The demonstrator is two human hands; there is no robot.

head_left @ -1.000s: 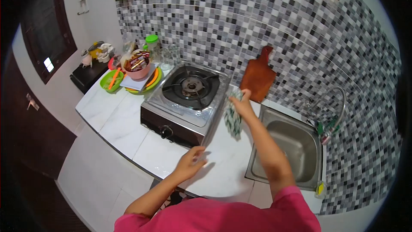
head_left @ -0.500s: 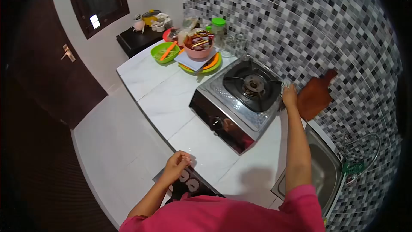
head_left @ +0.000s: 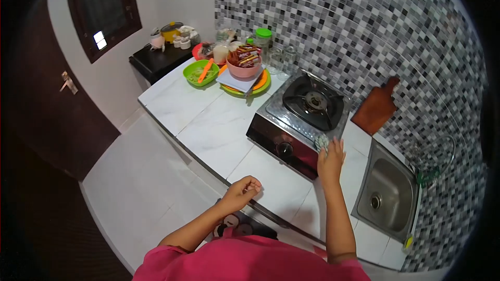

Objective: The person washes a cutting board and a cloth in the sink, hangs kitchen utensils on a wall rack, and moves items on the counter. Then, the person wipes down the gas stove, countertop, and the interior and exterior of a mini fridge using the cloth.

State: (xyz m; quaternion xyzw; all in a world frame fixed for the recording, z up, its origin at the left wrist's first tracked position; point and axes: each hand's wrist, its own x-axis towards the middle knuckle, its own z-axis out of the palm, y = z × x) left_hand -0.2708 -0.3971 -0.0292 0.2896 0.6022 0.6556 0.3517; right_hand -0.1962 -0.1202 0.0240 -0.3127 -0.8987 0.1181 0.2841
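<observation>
My right hand (head_left: 330,165) is at the front right corner of the gas stove (head_left: 299,117). It holds a small, pale, crumpled cloth (head_left: 322,142) against the stove's top edge; its exact kind is hard to make out. My left hand (head_left: 242,191) hovers by the counter's front edge, fingers curled in loosely, with nothing visible in them. The stove has one burner (head_left: 315,101) with a black pan support, and a black knob (head_left: 284,149) on its dark front panel.
Right of the stove is a steel sink (head_left: 372,177). A wooden cutting board (head_left: 377,108) leans on the tiled wall. At the back left stand a green bowl (head_left: 194,78), stacked plates (head_left: 265,83), a pink bowl (head_left: 242,72) of packets, and glasses (head_left: 289,60).
My right hand has come from the stove's far right side to its front corner, bringing the cloth. My left hand has shifted slightly right, and the view has shifted.
</observation>
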